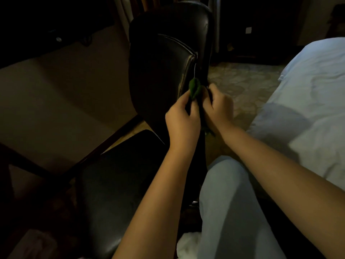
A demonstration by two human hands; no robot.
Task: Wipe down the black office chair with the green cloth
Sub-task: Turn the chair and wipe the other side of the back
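In a dim room, a person's left hand (182, 120) pinches the bunched cloth (195, 89) against the rear edge of the chair (160, 68) back. The right hand (219, 109) clasps that same edge just beside it, green showing beneath its wrist. A bed (308, 90) lies at right.

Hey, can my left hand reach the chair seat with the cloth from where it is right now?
Probably yes. The left hand pinches the cloth at the edge of the backrest, and the seat lies just below and to its left, with nothing visible between them.
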